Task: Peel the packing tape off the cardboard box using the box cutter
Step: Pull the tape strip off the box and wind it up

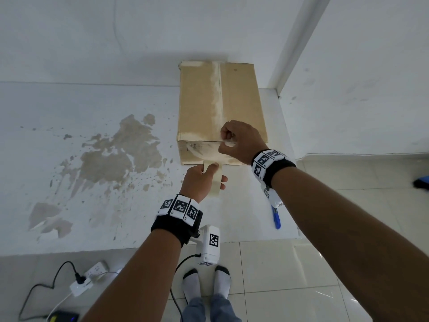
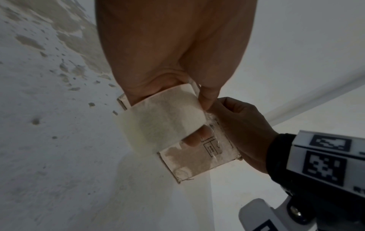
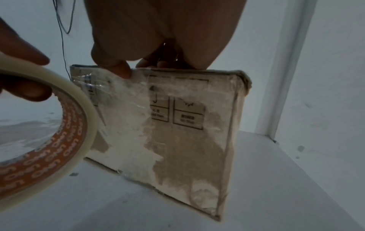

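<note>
Packing tape, clear film (image 3: 122, 100) on the brown cardboard box (image 1: 239, 101), looks thin and tear-prone; my right hand (image 1: 236, 140) pinches its edge, my left hand (image 1: 199, 182) grips a cream tape roll (image 1: 212, 180).

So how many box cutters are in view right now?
1. The blue box cutter lies on the white surface near its front edge, under the right forearm and partly hidden by the wrist camera. Neither of the hands holds it.
</note>
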